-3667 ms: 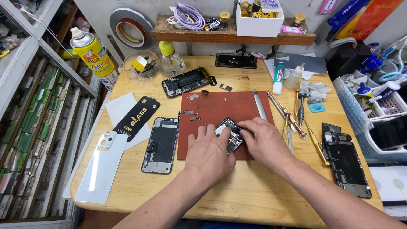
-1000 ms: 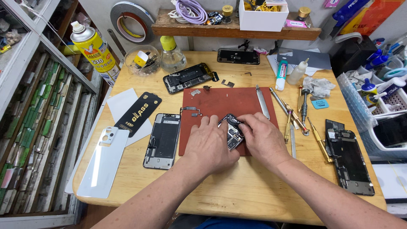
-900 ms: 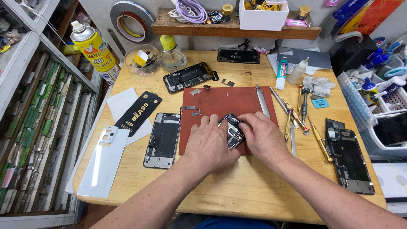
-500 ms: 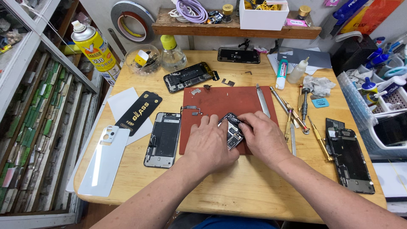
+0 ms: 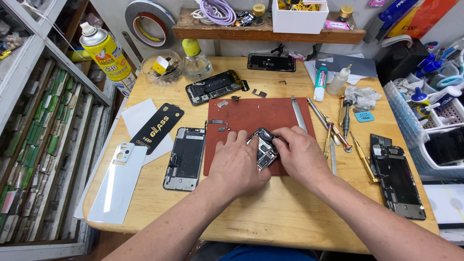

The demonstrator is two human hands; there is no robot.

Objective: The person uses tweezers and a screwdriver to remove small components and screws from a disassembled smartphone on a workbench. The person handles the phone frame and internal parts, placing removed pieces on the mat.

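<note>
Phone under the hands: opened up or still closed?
Opened. The phone on the red mat shows bare internal parts between the left hand and right hand.

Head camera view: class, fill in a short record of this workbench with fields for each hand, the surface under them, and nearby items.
left hand: rests on the opened phone, palm down
right hand: fingertips on the phone's upper edge
surface: red-brown work mat on a wooden table
left of mat: empty phone frame, white back cover
right of mat: screwdrivers, another opened phone
far side: yellow spray can, clear bottle
</note>
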